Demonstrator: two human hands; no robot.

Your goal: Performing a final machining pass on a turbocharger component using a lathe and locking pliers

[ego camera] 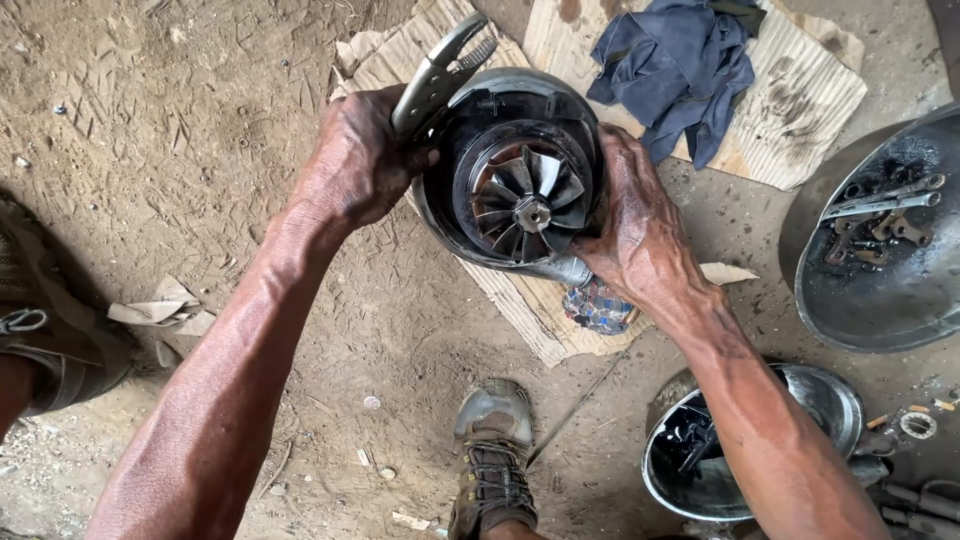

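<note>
Head view, looking down past my arms to a dirt floor [200,130]. My left hand [355,165] is closed on a pair of metal pliers [440,65], whose open jaws point up and away from me, and it presses against the left rim of a round, dark turbo housing [510,95]. My right hand [635,225] is wrapped around the housing's right side, fingers closed on the rim. Between my two hands the housing is held up above the floor, its open face turned toward me; inside sits a bladed metal wheel [525,205] with a small nut at its centre.

Beneath the housing lies flattened brown cardboard [800,100], stained dark in patches, spread over the floor in overlapping sheets. A crumpled dark blue rag [680,60] rests on the upper sheet, well apart from my hands. A small checked cloth [598,305] lies just below my right wrist at the cardboard's edge.

At right, a large metal basin [880,290] holds wrenches and small rusty parts. Below it, partly hidden by my right forearm, a smaller round bowl [830,400] holds dark oily pieces. My worn shoe [492,440] shows at the bottom centre. Torn paper scraps [160,312] lie at left.
</note>
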